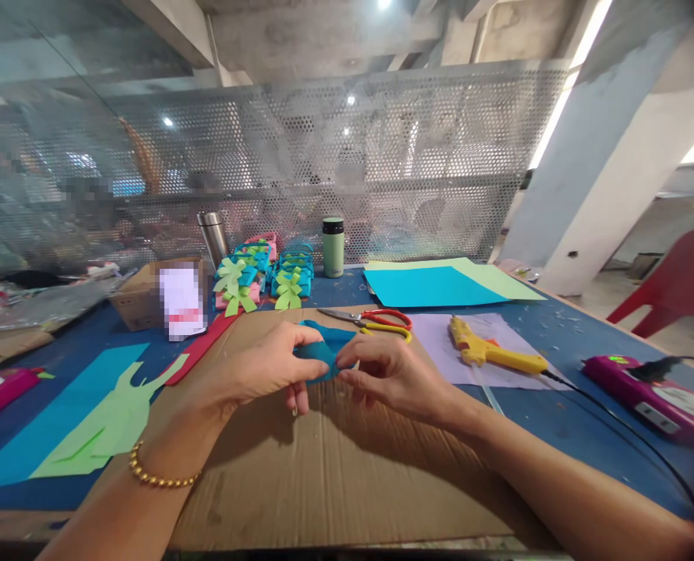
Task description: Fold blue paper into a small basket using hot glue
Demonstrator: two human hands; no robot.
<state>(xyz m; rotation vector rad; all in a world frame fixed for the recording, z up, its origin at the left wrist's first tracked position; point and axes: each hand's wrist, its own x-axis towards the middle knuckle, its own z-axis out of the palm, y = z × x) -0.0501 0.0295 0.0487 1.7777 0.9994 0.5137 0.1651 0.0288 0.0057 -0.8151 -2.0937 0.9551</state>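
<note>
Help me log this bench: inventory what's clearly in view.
Piece: 1, blue, centre
Cardboard: 1, brown, below
Scissors: 1, red/yellow, beyond
Glue gun: 1, yellow, right
Paper: 1, lilac, beneath gun
Sheets: 2, blue/green, back right
Power strip: 1, magenta, right
Bottle: 1, green, back
Flask: 1, silver, back
Crafts: several, multicoloured, back
Box: 1, brown, back left
Strips: 2, red/blue, left
Cutouts: count unclear, green, left
Table: 1, blue, underneath
Chair: 1, red, right
Screen: 1, grey, behind
Bracelet: 1, gold, left wrist
Hands: 2, bare, holding piece

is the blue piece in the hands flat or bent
Bent: held between the left hand and right hand, the blue piece curves, with lighter and darker areas showing.
</note>
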